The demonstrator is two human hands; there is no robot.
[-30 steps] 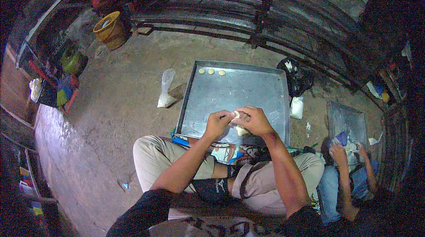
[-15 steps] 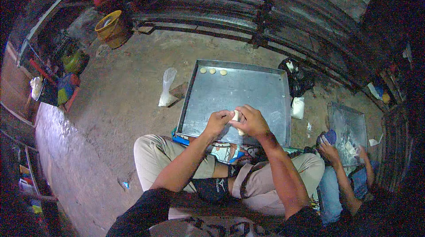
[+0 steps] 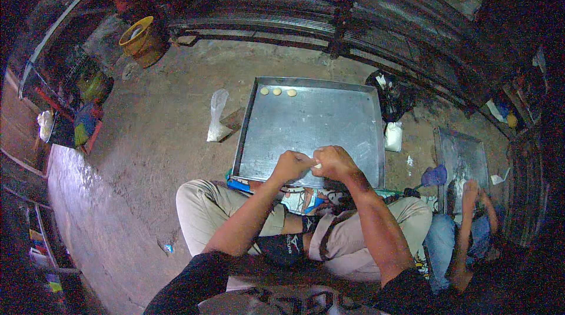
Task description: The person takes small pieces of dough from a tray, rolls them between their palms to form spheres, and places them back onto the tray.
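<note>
Off to the left of the working hands and farther out, I can see a yellow bucket (image 3: 143, 44); nearer, a clear bag (image 3: 218, 121) of pale stuff stands on the floor. Straight out beyond the left hand (image 3: 289, 167), three dough rounds (image 3: 277, 91) sit in a row in the far left corner of the metal tray (image 3: 321, 118). That hand is curled, its fingertips brought up against the other hand; whether they pinch anything I can't tell from here. Between the two, a bit of pale dough (image 3: 318, 165) peeks out of the right hand (image 3: 337, 163), which is closed around it. I'd say the squeeze wants to be even and gentle, the left fingers steadying, so each piece matches those rounds. Right of the right hand, past the tray, stands a white bag (image 3: 393, 137); farther right, a co-worker's hands (image 3: 471, 190) are busy over a second tray (image 3: 462, 151).
</note>
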